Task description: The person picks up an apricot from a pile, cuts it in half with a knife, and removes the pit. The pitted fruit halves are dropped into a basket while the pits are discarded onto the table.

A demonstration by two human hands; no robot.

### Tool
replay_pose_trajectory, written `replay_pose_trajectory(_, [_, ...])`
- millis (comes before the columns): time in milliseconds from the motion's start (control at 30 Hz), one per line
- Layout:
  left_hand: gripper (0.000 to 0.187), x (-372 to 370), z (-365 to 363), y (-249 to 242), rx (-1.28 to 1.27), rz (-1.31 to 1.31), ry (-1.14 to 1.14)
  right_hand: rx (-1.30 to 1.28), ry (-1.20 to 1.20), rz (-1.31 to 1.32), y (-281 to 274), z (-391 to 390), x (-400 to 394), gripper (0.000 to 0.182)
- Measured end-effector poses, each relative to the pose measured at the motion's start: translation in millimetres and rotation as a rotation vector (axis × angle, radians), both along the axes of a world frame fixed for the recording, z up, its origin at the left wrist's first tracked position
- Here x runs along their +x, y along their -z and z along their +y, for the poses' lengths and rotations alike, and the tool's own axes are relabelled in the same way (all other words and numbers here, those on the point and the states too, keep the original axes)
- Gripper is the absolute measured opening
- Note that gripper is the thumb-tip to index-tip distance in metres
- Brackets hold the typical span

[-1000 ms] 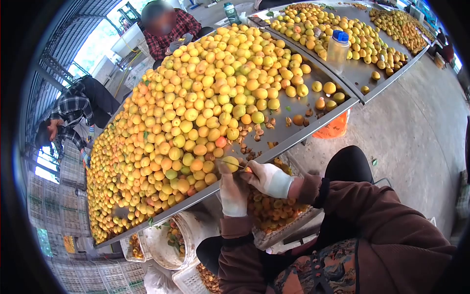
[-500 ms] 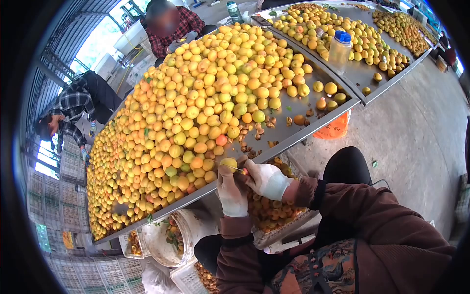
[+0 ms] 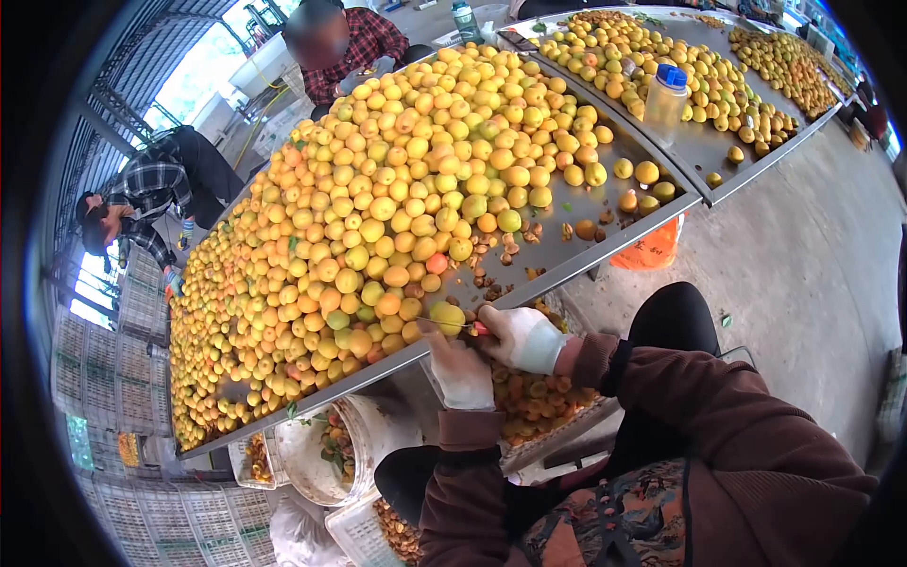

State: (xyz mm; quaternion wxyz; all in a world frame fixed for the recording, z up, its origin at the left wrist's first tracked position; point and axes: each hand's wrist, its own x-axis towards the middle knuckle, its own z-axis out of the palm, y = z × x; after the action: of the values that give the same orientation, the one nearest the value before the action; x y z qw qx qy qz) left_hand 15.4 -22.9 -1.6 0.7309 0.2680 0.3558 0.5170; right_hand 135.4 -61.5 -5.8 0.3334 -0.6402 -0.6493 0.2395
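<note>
Here, both gloved hands are working at the near rim of the sloping metal worktop point(image 3: 605, 253), just below the heaped fruit point(image 3: 397, 189), so loose pieces are lying within easy reach. The left hand point(image 3: 460, 370) is closing its fingers around one yellow apricot point(image 3: 447, 317), steadying it. The right hand point(image 3: 518, 337) is gripping a small knife point(image 3: 472, 328) whose blade is meeting that apricot. Directly beneath the hands, a crate of cut halves point(image 3: 539, 402) is sitting.

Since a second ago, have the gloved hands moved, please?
Cannot tell: the left hand and right hand hold the same place against the table edge; the camera shifted.
</note>
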Motion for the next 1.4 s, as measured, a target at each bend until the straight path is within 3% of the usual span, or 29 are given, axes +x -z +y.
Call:
replay_pose_trajectory(67, [0.056,4,-7,-13,0.190,0.336,-0.075,0.056,0.010,0.022,-2,0,-2,0.028])
replay_pose_trajectory(100, [0.056,-1,-3,-9,0.190,0.335,-0.075,0.056,0.010,0.020,-5,0,-3,0.028])
replay_pose_trajectory(167, [0.045,-11,10,3,0.059,-0.108,0.076,0.107,0.089,0.170,-13,1,-2,0.027])
replay_pose_trajectory(200, [0.045,-7,13,9,0.059,-0.112,0.084,0.108,0.097,0.167,-14,3,-1,0.027])
replay_pose_trajectory(267, [0.038,0,17,12,0.093,-0.380,0.216,0.255,0.199,0.271,-19,6,-2,0.027])
replay_pose_trajectory(300, [0.038,-2,15,8,-0.043,-0.544,0.311,0.257,0.202,0.269,-23,8,1,0.027])
replay_pose_trajectory(333, [0.038,1,12,5,-0.043,-0.546,0.310,0.296,0.217,0.263,-27,11,6,0.027])
replay_pose_trajectory(400, [0.041,15,3,-10,-0.127,-0.326,0.240,0.331,0.227,0.258,-32,13,8,0.028])
replay_pose_trajectory(467, [0.046,19,2,-9,-0.167,-0.213,0.208,0.368,0.133,0.445,-34,15,7,0.027])
replay_pose_trajectory(533, [0.035,21,3,-4,0.191,0.364,0.007,0.312,0.238,0.387,-31,13,1,0.026])
replay_pose_trajectory(567, [0.035,21,1,-2,0.194,0.362,0.010,0.258,0.336,0.326,-30,12,-1,0.024])
replay_pose_trajectory(633, [0.029,24,-9,-3,0.477,0.521,-0.109,0.317,0.324,0.326,-28,13,-1,0.024])
replay_pose_trajectory(700, [0.029,25,-7,13,0.478,0.518,-0.109,0.428,0.297,0.319,-23,13,-3,0.024])
replay_pose_trajectory(800, [0.028,27,-8,10,0.397,0.501,-0.119,0.326,0.364,0.342,-16,19,-6,0.024])
replay_pose_trajectory(900, [0.031,19,1,26,0.283,0.290,-0.023,0.374,0.267,0.294,-11,18,-8,0.027])
replay_pose_trajectory(967, [0.041,12,5,33,-0.086,0.185,0.073,0.388,0.199,0.242,-7,16,-6,0.026])
replay_pose_trajectory(1067, [0.050,2,6,54,-0.211,0.023,0.145,0.392,0.077,0.118,2,13,0,0.023])
replay_pose_trajectory(1133, [0.045,-10,5,61,-0.273,-0.045,0.249,0.428,-0.012,0.087,12,15,2,0.022])
replay_pose_trajectory(1200, [0.046,-12,-9,27,-0.200,0.070,0.318,0.376,-0.043,0.067,10,8,0,0.020])
replay_pose_trajectory(1267, [0.041,-2,-8,26,-0.274,0.029,0.282,0.371,0.011,0.057,6,10,-3,0.020])
replay_pose_trajectory(1333, [0.034,10,-3,36,-0.257,-0.121,0.092,0.343,0.087,0.104,-1,13,-12,0.020])
replay_pose_trajectory(1400, [0.027,8,-1,23,0.248,0.317,-0.055,0.265,0.254,0.451,-4,17,-16,0.023])
